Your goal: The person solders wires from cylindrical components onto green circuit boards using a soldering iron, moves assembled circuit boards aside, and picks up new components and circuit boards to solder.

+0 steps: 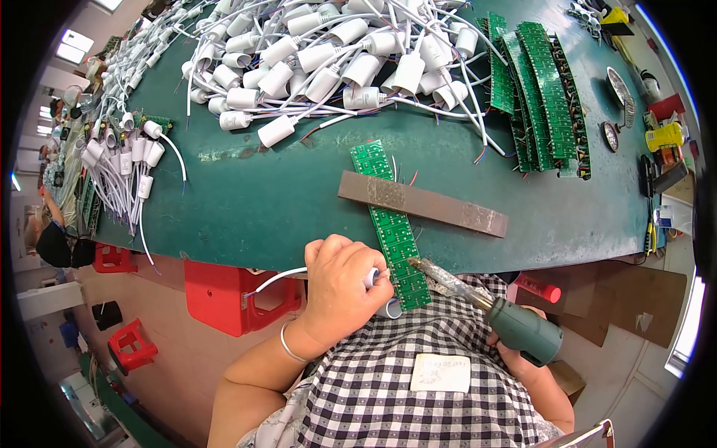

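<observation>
A strip of green circuit boards lies on the green table, its near end sticking out past the front edge. A brown flat metal bar rests across it. My left hand is closed beside the strip, round a white lamp socket whose white cable trails left. The pinched fingertips are at the board's left edge; thin wires there are hard to make out. Below them shows another white rounded end. My right hand grips a dark green soldering iron, its tip at the board's right edge.
A big heap of white lamp sockets with cables covers the far table, with a smaller bundle at left. Several board strips stand at far right, near coiled solder wire. Red stools stand below; another person sits at far left.
</observation>
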Demonstrator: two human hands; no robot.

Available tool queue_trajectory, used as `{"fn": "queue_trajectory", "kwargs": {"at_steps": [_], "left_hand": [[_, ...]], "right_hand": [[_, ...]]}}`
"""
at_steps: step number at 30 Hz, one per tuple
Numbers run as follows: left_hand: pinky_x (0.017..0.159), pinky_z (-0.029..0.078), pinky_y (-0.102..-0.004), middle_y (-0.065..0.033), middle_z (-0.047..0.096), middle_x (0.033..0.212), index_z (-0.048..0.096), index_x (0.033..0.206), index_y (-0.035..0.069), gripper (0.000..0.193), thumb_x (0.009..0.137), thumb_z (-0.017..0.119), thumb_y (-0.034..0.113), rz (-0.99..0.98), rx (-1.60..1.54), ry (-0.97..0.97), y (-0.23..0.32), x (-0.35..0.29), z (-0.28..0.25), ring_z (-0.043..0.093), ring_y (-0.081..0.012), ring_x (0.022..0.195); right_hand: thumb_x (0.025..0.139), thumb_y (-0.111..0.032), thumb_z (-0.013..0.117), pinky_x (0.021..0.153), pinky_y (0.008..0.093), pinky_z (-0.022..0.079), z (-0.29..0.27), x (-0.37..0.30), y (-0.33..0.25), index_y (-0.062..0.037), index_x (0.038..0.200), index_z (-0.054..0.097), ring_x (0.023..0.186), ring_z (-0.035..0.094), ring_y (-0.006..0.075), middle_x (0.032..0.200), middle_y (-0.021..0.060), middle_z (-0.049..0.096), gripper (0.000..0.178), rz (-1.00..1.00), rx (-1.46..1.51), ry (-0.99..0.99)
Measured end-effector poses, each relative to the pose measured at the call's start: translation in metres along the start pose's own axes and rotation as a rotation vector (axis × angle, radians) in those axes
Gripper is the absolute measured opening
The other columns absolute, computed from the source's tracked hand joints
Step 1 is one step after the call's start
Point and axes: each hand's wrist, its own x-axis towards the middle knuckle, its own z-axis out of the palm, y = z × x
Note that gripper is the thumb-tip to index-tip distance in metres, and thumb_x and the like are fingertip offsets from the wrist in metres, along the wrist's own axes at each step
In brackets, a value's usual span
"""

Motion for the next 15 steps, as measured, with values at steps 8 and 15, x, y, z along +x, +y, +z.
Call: {"fn": "queue_trajectory", "kwargs": {"at_steps": [8, 15], "left_hand": [[0.077, 0.031, -0.0388, 0.0022, 0.057, 0.07, 0.056, 0.07, 0.014, 0.011, 0.065, 0.065, 0.013, -0.016, 0.016, -0.061, 0.002, -0.001, -0.004, 0.049, -0.0204, 0.078], [0.079, 0.033, -0.038, -0.0006, 0.06, 0.08, 0.058, 0.082, 0.012, 0.017, 0.067, 0.067, 0.009, -0.006, -0.19, -0.076, -0.006, 0.0, -0.016, 0.053, -0.0216, 0.08]], "right_hand": [[0.071, -0.013, 0.07, 0.082, 0.0379, 0.05, 0.005, 0.002, -0.005, -0.0067, 0.095, 0.067, 0.091, 0.063, 0.0292, 0.096, 0.0095, 0.067, 0.025, 0.01, -0.046, -0.032], [0.069, -0.01, 0.072, 0.08, 0.0388, 0.05, 0.008, -0.004, 0.003, -0.0059, 0.094, 0.067, 0.09, 0.063, 0.0293, 0.094, 0.0105, 0.067, 0.026, 0.073, 0.077, 0.026]]}}
